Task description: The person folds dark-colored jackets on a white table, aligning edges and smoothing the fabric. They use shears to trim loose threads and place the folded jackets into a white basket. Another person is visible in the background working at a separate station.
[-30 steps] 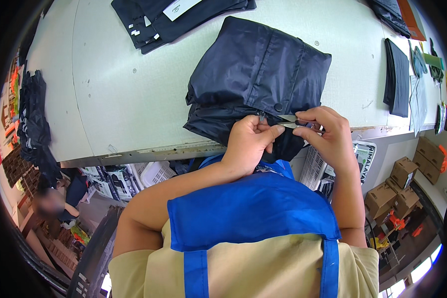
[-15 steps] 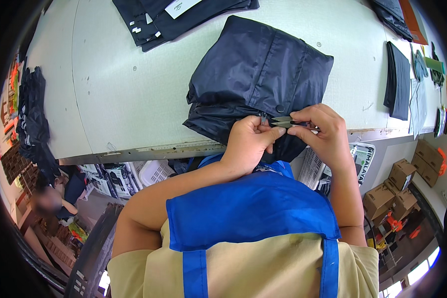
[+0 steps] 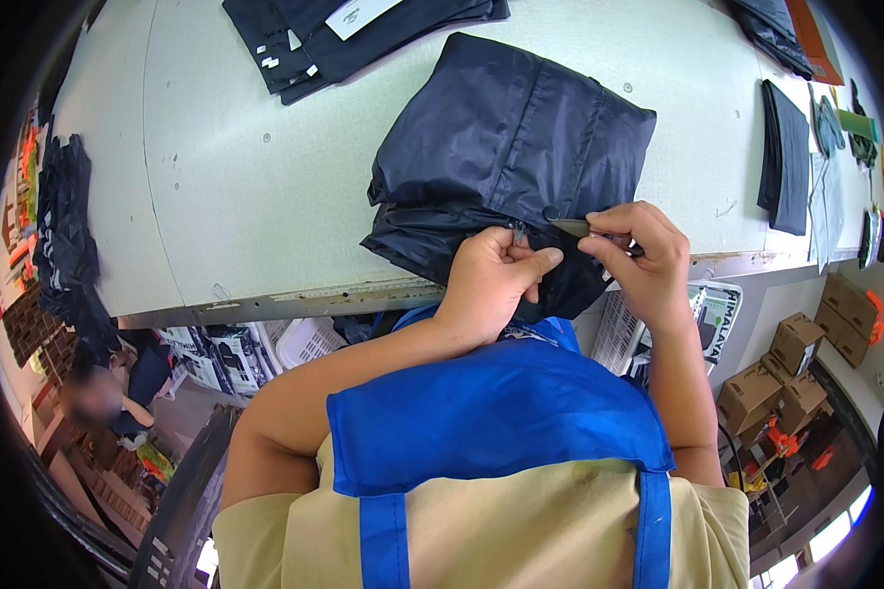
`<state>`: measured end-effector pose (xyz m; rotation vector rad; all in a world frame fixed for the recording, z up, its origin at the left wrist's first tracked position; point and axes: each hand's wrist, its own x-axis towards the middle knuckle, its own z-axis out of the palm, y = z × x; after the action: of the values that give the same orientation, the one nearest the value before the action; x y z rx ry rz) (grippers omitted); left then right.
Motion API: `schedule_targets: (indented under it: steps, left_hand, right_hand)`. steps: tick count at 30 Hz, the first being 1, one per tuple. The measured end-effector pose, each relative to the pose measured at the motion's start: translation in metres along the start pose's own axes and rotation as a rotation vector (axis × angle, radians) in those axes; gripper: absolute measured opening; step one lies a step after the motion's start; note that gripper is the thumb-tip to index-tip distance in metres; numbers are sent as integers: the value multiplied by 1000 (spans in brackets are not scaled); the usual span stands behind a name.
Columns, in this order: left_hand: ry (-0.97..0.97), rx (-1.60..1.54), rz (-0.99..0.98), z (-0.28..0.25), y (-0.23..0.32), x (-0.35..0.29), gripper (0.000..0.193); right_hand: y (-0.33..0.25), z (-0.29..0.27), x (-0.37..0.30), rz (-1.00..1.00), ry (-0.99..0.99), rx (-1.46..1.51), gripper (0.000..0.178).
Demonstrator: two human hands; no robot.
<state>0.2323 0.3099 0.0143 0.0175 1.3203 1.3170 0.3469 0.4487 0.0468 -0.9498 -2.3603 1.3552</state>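
Note:
A shiny dark navy garment (image 3: 501, 128), with a seamed strip and a dark round snap, lies bunched on the table, its near part hanging over the front edge. My left hand (image 3: 491, 280) is closed at its near edge, pinching the fabric beside a small greyish metallic piece (image 3: 519, 232), perhaps a zip pull. My right hand (image 3: 648, 257) is closed round small metal thread snips (image 3: 570, 227). Their blades point left, lying close over the cloth just below the snap. Most of the handle is hidden in my fingers.
Folded dark garments (image 3: 334, 49) with white tags lie at the far left. Another folded dark cloth (image 3: 785, 157) is on the right. White plastic baskets (image 3: 309, 341) stand below the table edge (image 3: 363, 297). Cardboard boxes (image 3: 756, 393) are at lower right; a person (image 3: 103, 402) sits at lower left.
The snips in my right hand have moved slightly right and up, away from my left fingers, and their blades look closer together. My left hand stays in place on the garment.

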Motion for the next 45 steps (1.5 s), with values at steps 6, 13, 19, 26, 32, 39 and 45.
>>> schedule_targets:
  steps: [6, 13, 19, 26, 32, 39, 45]
  left_hand:
    - [20, 78, 0, 0, 0, 0, 18]
    - [36, 96, -7, 0, 1, 0, 18]
    - [31, 110, -3, -1, 0, 1, 19]
    - [55, 95, 18, 0, 0, -2, 23]
    - [70, 162, 29, 1, 1, -1, 24]
    - [71, 171, 40, 0, 2, -2, 23]
    - [68, 197, 59, 0, 0, -2, 22]
  right_hand:
    - [-12, -13, 4, -455, -74, -413, 19]
    - [-16, -11, 10, -581, -103, -501, 19]
    - [-10, -7, 8, -566, -62, -457, 18]
    - [-11, -9, 3, -483, -49, -401, 18]
    - [-17, -10, 7, -485, -112, -448, 17]
    - [-17, -11, 5, -467, -136, -424, 19]
    - [-17, -9, 8, -420, -159, -391, 18]
